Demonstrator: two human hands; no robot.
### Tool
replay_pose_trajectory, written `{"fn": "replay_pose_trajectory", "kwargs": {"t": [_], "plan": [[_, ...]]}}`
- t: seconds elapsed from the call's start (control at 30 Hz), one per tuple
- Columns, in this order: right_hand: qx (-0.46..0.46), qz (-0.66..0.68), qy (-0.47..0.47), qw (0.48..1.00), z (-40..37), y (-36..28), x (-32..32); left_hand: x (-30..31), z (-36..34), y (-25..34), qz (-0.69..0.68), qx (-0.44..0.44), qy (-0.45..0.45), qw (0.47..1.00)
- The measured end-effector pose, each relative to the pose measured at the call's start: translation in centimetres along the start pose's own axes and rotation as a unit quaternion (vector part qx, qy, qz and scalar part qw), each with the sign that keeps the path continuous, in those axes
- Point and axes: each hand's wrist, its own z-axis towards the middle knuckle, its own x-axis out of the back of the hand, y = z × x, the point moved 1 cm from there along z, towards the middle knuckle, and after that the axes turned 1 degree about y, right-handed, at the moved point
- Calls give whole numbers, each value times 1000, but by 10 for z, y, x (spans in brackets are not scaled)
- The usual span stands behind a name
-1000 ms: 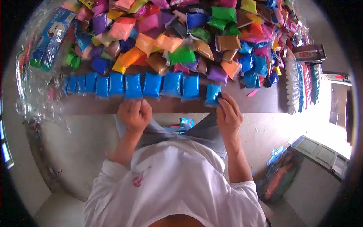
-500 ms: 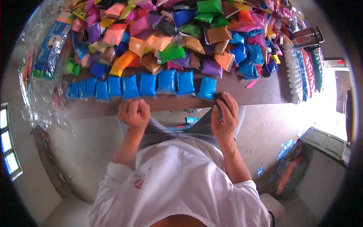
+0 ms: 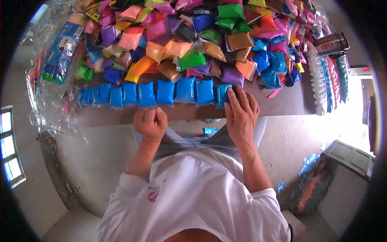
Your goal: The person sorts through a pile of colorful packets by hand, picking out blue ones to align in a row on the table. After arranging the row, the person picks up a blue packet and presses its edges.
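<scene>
Along the near strip of the bench (image 3: pixel 286 105), a row of blue packets (image 3: pixel 165 91) lies in front of the mixed packet heap (image 3: pixel 211 37), likely to keep each piece within easy reach. The right hand (image 3: pixel 243 115) rests its grip, fingers slightly spread, against the row's end packet (image 3: pixel 220 95), apparently to steady it; whether it pinches cannot be told. The left hand (image 3: pixel 150 124) is curled closed at the bench edge.

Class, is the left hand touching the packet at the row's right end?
No, only the right hand touches that blue packet.
</scene>
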Motion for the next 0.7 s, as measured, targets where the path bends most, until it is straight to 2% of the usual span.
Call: {"fn": "replay_pose_trajectory", "kwargs": {"t": [0.13,0.2,0.23,0.3,0.4,0.63,0.7], "plan": [[-8,0,5,1000,-1,2,-4,-2,-1,-2,-7,6,-15,1000],[-18,42,37,998,-4,4,-4,-3,0,-1,7,-17,10,1000],[-18,41,37,998,-7,7,-6,-2,-1,-1,6,-17,10,1000],[-12,126,79,989,-16,13,-10,-1,-3,-2,1,-1,-9,1000],[5,152,110,982,-24,9,-12,-1,-4,-3,-1,-2,-17,1000],[-23,150,124,981,-27,3,-13,-6,-5,-5,-24,-3,8,1000],[-28,144,110,983,-26,3,-13,-4,-3,-4,5,-23,16,1000]]}}
